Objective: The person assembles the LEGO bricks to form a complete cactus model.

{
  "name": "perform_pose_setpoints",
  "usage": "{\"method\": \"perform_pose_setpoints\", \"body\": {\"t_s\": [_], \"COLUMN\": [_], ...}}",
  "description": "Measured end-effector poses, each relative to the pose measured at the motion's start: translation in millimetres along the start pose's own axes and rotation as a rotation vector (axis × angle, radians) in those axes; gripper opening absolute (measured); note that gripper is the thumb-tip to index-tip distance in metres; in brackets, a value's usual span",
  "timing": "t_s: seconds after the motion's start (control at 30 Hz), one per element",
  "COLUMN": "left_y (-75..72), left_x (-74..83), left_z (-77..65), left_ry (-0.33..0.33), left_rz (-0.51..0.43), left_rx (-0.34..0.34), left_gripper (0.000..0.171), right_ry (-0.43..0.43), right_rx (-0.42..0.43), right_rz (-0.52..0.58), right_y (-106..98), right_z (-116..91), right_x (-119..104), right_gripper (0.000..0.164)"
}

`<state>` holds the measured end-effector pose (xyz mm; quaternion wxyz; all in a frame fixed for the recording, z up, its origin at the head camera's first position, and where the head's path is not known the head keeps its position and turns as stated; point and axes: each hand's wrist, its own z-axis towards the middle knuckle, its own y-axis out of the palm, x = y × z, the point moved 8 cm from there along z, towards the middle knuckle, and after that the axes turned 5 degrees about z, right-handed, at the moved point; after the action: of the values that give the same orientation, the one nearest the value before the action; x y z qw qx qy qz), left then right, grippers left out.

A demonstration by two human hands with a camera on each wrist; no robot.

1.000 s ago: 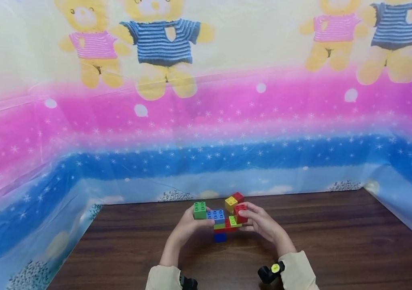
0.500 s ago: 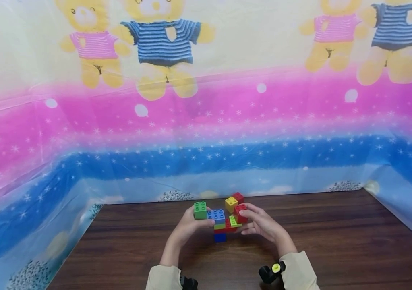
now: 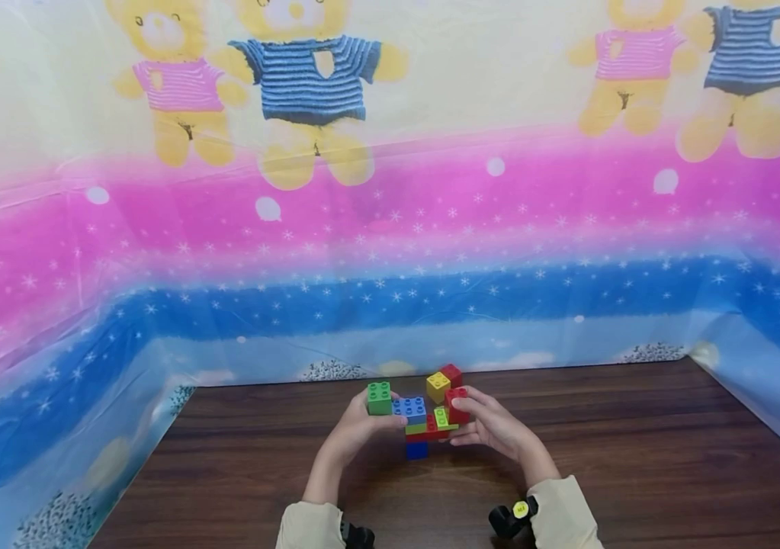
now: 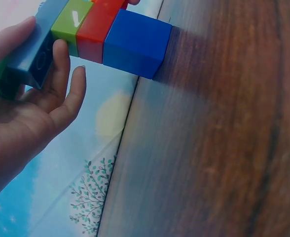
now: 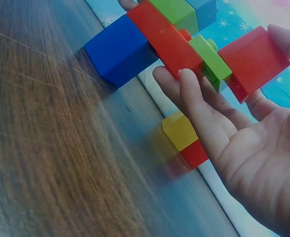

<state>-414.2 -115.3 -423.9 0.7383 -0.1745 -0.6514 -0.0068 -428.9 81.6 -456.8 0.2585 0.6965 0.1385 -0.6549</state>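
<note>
A stacked toy-brick build stands on its dark blue brick [image 4: 135,42] at mid-table. Above that come a long red brick [image 5: 164,39], a lime brick [image 4: 70,24] and a lighter blue brick [image 3: 410,409] jutting left, topped by a green brick [image 3: 379,398]. My left hand [image 3: 351,427] grips the lighter blue brick's end, thumb in front, fingers behind. Between thumb and fingers my right hand [image 3: 499,427] pinches a loose-looking red brick [image 5: 256,61], close by the thin lime brick [image 5: 211,61] on the build's right end. Whether those two touch, I cannot tell. Other right fingertips lie by the long red brick.
Behind the build, near the table's back edge, sit a yellow brick [image 3: 438,387] and another red brick [image 3: 452,374] side by side. The dark wooden table [image 3: 239,457] is bordered by a printed bear cloth [image 3: 390,297] at back and sides.
My right hand and its red brick have shifted very slightly right, and its lower fingers have moved a little under the build's right end. The left hand stays practically still.
</note>
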Motion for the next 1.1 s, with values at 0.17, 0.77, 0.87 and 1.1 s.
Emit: {"method": "perform_pose_setpoints", "body": {"t_s": [0.17, 0.77, 0.87, 1.1], "left_y": [0.6, -0.1, -0.5, 0.5], "left_x": [-0.6, -1.4, -0.7, -0.8], "left_z": [0.4, 2.2, 2.3, 1.3], "left_ry": [0.005, -0.007, -0.009, -0.004], "left_rz": [0.001, -0.009, -0.013, -0.010], "left_rx": [-0.008, -0.006, -0.003, 0.003], "left_gripper": [0.046, 0.046, 0.045, 0.045], "right_ry": [0.003, -0.059, -0.063, -0.028], "right_rx": [-0.016, -0.007, 0.005, -0.016], "right_rz": [0.005, -0.010, -0.013, 0.002], "right_y": [0.9, -1.0, -0.9, -0.5], "right_z": [0.5, 1.0, 1.7, -0.1], "right_x": [2.6, -5.2, -6.8, -3.9], "right_gripper": [0.075, 0.069, 0.068, 0.067]}}
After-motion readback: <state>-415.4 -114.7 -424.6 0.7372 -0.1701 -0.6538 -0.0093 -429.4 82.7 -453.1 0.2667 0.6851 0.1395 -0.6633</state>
